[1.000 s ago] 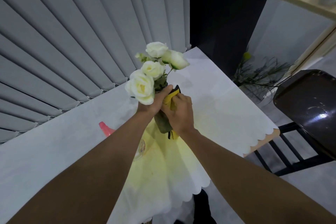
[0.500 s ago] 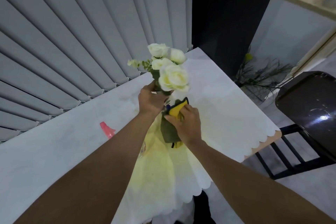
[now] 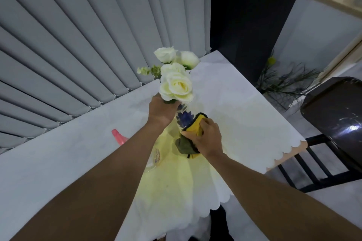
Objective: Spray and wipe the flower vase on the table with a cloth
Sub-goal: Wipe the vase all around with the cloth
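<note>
Left hand (image 3: 161, 111) at frame centre, fingers wrapped round neck of flower vase (image 3: 184, 118), just under white roses (image 3: 176, 86). Vase white with blue flower print, held above table (image 3: 244, 107), tilted toward upper left. Right hand (image 3: 205, 139) just below and right of it, clenched on yellow cloth (image 3: 195, 124), pressing it against vase side. Dark green part of cloth hangs under hand. Pink spray bottle (image 3: 119, 139) lies on table left of forearm, mostly hidden. Dark chair (image 3: 333, 115) at right edge.

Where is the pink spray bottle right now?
The pink spray bottle lies on the table, left of the vase, mostly hidden behind the left forearm.
</note>
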The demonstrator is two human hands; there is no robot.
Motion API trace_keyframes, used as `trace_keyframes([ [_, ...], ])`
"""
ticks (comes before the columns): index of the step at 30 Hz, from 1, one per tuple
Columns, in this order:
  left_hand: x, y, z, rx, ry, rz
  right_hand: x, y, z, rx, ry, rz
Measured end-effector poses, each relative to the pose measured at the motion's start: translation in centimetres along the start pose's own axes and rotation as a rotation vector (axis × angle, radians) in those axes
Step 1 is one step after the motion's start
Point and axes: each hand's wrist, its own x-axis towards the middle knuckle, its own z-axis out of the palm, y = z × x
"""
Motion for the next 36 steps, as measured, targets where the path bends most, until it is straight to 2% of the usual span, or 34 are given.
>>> trace_keyframes([
  [3, -0.4, 0.8, 0.3, -0.153, -0.086, 0.021, 1.2, -2.8, -0.5, 0.100, 0.097, -0.094],
  [7, -0.8, 1.2, 0.5, -0.069, -0.110, 0.089, 2.8, -5.3, -1.2, 0.261, 0.156, -0.214],
  [13, -0.7, 1.0, -0.2, -0.060, -0.182, 0.102, 1.0, -1.8, 0.0, 0.111, 0.088, -0.029],
  [17, -0.9, 1.0, 0.2, -0.078, -0.105, 0.037, -0.8, 0.8, 0.7, 0.011, -0.036, 0.092],
  [21, -1.2, 1.3, 0.8, -0.084, -0.049, 0.047, -0.8, 0.1, 0.1, 0.043, -0.006, 0.061],
  [25, -1.2, 1.8, 1.4, -0.021, -0.016, 0.054, 1.2, -3.7, -1.0, 0.199, 0.146, -0.129],
  [27, -1.2, 1.9, 1.4, -0.032, -0.032, 0.051, 2.3, -5.3, -1.5, 0.244, 0.145, -0.173],
  [32, -1.2, 1.0, 0.1, -0.096, -0.131, 0.038, 1.9, -3.7, -1.1, 0.169, 0.102, -0.084],
  [36, -0.9, 0.3, 0.0, -0.133, -0.112, 0.014, 0.3, -1.4, 0.2, 0.065, 0.038, 0.031],
])
